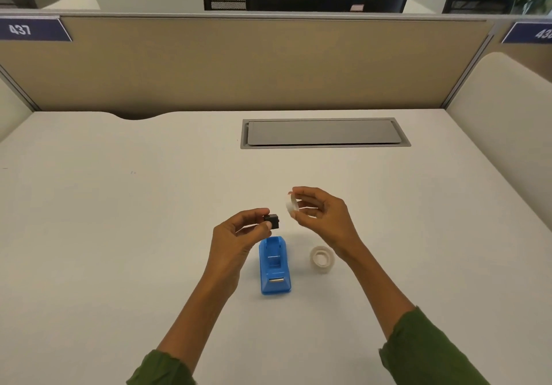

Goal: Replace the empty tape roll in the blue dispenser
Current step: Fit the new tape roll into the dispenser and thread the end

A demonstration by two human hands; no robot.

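Observation:
The blue dispenser (274, 265) stands on the white desk (119, 205), its roll slot open and bare. Just above its far end, my left hand (239, 232) pinches a small black spindle (271, 221) between thumb and fingers. A little to the right and higher, my right hand (322, 214) holds a thin white ring (291, 204), the empty roll core, by its rim. The two parts are apart, a small gap between them. A fuller roll of clear tape (321, 259) lies flat on the desk to the right of the dispenser, under my right wrist.
A grey cable-tray lid (324, 132) is set into the desk farther back. A tan partition (239, 62) closes the far edge, with low white dividers at both sides. Bare desk surface spreads left and right of the dispenser.

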